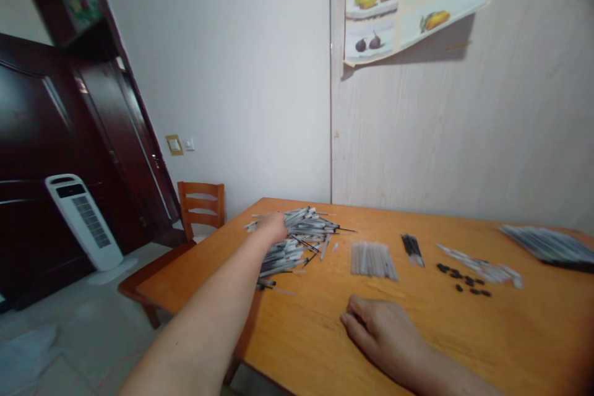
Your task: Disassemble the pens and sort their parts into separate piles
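My left hand [275, 228] reaches far across the table to a loose pile of pens [304, 224] with pale barrels and dark parts. It touches or hovers just over the pile's left part; its fingers are hidden, so I cannot see a grip. My right hand [385, 333] rests on the tabletop near the front, fingers curled in, with nothing visible in it. Beyond it lies a neat row of clear pen barrels [372, 260]. To the right of that row is a small bunch of dark, thin pen parts [412, 249].
On the wooden table [306, 322], small black pieces [464, 279] lie beside whitish pen parts [487, 269]. A flat stack of pens [552, 244] sits at the far right. A chair [202, 204] stands by the left edge, a white tower fan [86, 223] further left.
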Motion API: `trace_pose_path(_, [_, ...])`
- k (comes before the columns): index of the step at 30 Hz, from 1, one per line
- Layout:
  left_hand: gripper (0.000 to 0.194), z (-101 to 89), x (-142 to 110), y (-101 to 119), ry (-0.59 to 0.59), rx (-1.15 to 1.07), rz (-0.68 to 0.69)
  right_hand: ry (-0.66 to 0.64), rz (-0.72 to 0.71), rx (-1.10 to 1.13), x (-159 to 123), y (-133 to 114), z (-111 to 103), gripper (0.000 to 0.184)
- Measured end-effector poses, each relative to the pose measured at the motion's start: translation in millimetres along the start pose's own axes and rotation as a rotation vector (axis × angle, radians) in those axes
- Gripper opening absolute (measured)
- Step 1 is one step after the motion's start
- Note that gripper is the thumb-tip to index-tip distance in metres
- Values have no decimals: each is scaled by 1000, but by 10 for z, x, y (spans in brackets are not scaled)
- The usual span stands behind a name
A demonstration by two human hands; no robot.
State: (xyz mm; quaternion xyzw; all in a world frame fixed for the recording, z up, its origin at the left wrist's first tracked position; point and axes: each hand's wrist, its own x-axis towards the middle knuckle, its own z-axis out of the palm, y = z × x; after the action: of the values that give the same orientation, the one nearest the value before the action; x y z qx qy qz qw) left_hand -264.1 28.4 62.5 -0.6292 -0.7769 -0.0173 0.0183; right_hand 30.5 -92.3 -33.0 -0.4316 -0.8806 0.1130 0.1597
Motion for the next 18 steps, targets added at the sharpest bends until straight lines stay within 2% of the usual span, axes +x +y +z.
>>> trace_pose_path(7, [40,147,63,392,-46,25,-140,27,-19,-21,7,-11,-22,30])
trace_pose_path(12, [41,203,78,537,-59,29,-208,49,-41,-41,4,-16,-26,30])
trace_pose_path(18, [39,287,73,667,-66,52,-226,55,-47,-59,16,-32,-41,29])
